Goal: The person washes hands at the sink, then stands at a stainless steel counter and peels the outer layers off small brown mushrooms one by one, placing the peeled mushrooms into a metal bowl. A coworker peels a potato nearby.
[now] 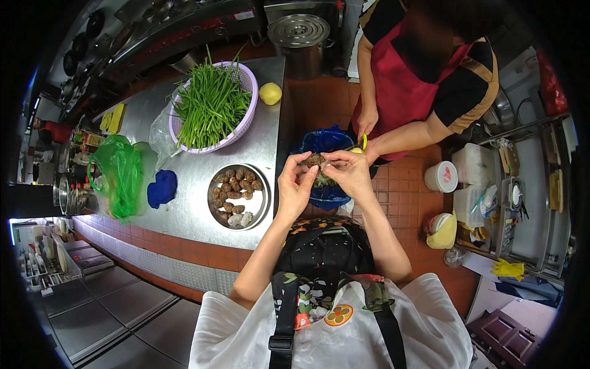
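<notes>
My left hand [297, 182] grips a small brown taro [315, 160] between thumb and fingers. From the other side, my right hand [349, 174] pinches the taro's edge, where a pale patch shows. Below both hands stands a bin with a blue plastic liner [328, 201], with scraps inside it. On the steel table to my left, a round metal bowl [265, 217] holds several unpeeled brown taros [235, 184] and a few pale, peeled ones [240, 219].
Opposite me, a co-worker in a red apron [401, 87] holds a yellow-handled peeler [364, 141] over the bin. The steel table [193, 217] bears a purple basket [251, 80] of green chives, a yellow potato [270, 94], a blue cloth [162, 189] and a green plastic bag [117, 177].
</notes>
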### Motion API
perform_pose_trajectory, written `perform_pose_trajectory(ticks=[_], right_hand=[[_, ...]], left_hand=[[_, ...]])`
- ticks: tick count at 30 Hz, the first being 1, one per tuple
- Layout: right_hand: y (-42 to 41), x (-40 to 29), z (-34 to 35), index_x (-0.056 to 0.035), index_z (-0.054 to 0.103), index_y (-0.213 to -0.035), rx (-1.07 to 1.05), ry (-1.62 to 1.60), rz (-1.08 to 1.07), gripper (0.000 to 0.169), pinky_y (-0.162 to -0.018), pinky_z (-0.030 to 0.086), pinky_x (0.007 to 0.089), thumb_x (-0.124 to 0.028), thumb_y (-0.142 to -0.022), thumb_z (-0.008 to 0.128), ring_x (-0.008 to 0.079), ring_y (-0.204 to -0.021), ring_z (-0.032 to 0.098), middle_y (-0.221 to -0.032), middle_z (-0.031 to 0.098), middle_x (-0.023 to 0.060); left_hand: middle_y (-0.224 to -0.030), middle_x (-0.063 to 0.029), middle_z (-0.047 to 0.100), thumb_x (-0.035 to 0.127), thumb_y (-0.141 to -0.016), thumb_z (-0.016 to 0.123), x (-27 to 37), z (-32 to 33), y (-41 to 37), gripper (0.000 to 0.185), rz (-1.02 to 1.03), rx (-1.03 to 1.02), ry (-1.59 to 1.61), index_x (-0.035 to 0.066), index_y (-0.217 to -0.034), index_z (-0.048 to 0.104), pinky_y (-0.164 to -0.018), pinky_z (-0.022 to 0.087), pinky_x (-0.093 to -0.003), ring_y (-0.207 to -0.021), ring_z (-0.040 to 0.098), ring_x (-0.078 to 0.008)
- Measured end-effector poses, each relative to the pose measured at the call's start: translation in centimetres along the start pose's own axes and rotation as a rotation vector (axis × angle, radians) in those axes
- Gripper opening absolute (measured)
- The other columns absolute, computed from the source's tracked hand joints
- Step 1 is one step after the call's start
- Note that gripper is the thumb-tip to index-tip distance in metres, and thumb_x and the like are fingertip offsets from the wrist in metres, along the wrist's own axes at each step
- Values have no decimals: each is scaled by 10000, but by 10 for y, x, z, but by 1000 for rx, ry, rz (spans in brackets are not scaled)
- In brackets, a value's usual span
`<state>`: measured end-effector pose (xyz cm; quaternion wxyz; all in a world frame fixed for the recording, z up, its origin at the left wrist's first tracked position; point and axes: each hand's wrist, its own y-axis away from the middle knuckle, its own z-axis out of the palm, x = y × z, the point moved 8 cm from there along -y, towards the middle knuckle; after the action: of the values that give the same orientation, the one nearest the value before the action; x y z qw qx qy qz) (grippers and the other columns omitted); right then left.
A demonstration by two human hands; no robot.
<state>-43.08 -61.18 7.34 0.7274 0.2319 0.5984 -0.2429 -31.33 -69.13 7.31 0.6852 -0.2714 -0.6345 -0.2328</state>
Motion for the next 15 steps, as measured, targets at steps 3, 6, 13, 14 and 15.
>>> perform_pose_trajectory(ticks=[3,6,13,14,15], right_hand=[[-2,-4,0,56,642,-933,-13,62,-46,204,-662,516,208,56,-730,657,116,-742,632,-858,668,114],[-5,-2,1,55,642,-929,-15,52,-59,202,-674,521,212,57,-728,658,120,-759,632,-885,667,116],[-8,1,9,57,642,-906,-28,-20,-28,184,-693,527,225,66,-722,654,122,-783,631,-923,663,114],[-9,2,10,57,642,-902,-31,-20,-33,182,-692,527,224,69,-721,651,121,-784,631,-921,663,112],[-10,2,11,56,643,-899,-34,-20,-40,180,-692,526,224,72,-720,649,120,-784,631,-919,664,110]], left_hand=[[-767,-39,609,59,-861,592,4,1,0,287,-7,17,10,28,-1133,503,-570,390,-170,-648,510,-32],[-784,-44,612,54,-863,589,5,-1,0,285,-9,37,13,26,-1132,500,-586,403,-174,-675,529,-41],[-886,-62,599,38,-872,571,11,-5,0,269,-2,65,70,7,-1126,489,-683,463,-203,-768,577,-83],[-903,-66,595,33,-874,566,12,-6,-1,265,4,68,88,4,-1124,487,-702,473,-210,-782,581,-89],[-917,-69,592,27,-875,561,13,-6,-1,262,-8,64,86,1,-1124,485,-717,479,-217,-788,583,-93]])
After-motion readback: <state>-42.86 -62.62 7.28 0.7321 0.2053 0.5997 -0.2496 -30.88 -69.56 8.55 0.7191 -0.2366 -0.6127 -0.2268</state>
